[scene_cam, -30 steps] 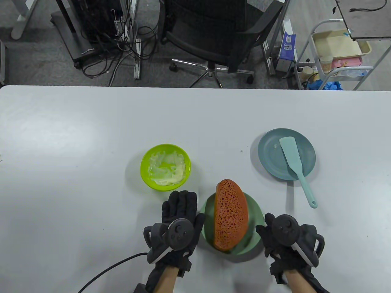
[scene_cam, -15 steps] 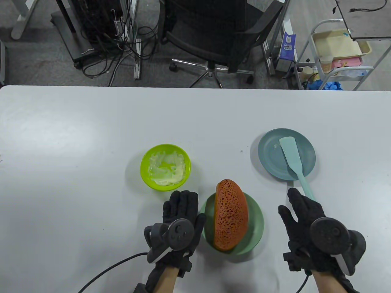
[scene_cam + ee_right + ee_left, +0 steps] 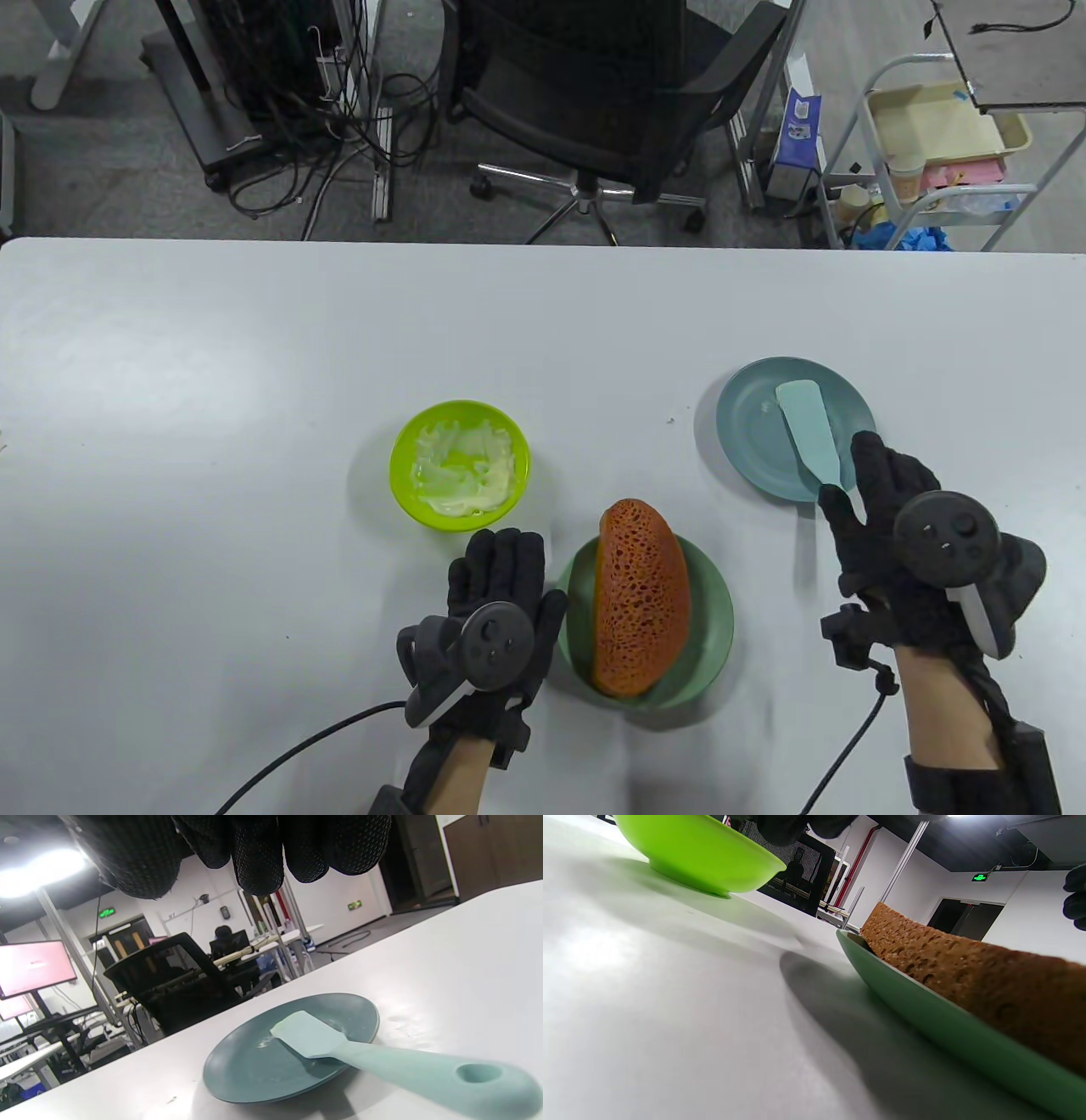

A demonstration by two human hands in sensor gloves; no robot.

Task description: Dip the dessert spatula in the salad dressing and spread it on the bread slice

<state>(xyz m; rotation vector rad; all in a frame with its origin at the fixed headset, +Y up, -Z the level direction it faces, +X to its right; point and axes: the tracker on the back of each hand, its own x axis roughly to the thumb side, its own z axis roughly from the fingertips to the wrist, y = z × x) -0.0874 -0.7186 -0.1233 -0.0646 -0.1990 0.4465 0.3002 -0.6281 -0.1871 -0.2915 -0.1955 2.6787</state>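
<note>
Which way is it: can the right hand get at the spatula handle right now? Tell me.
Probably yes. The right hand hovers over the spatula handle, which juts off the blue plate rim; the right wrist view shows nothing between the fingers and the handle.

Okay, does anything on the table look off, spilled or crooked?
Nothing spilled. The bread slice lies across the green plate, its far end jutting over the rim. The spatula lies with its blade on the blue plate, and the dressing is smeared thinly around the lime bowl.
</note>
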